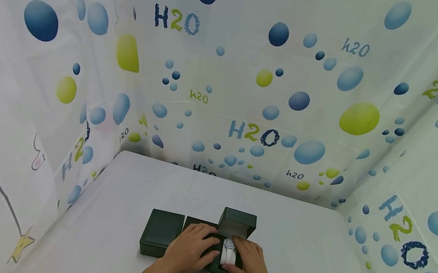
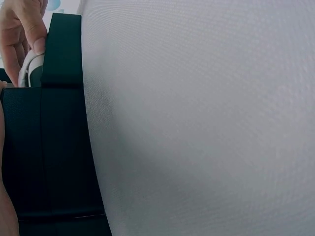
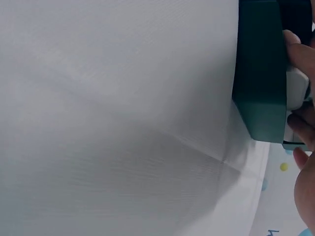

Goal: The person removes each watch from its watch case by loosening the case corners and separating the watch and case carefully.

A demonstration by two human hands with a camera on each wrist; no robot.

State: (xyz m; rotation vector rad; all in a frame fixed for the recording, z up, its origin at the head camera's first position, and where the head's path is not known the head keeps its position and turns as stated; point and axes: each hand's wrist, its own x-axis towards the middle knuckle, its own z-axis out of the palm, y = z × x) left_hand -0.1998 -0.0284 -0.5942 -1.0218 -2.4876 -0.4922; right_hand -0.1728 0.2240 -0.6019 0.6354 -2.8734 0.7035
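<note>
A white-strapped wristwatch point(image 1: 229, 250) sits in a dark green watch box point(image 1: 222, 269), its lid point(image 1: 238, 220) raised. My right hand point(image 1: 252, 265) pinches the watch lengthwise, thumb at the near end and fingers by the dial. In the left wrist view, that thumb presses on the white strap point(image 2: 30, 69) just above the box wall. My left hand point(image 1: 192, 247) lies over a second box point(image 1: 196, 222) in the middle and hides most of it. Its bent, spread fingers reach to the left side of the raised-lid box.
Left of the hands stands a third dark green box point(image 1: 163, 231), its lid down. The boxes stand side by side on a white-covered table point(image 1: 113, 215). A white curtain point(image 1: 230, 62) with blue and green dots surrounds the table at the back and sides.
</note>
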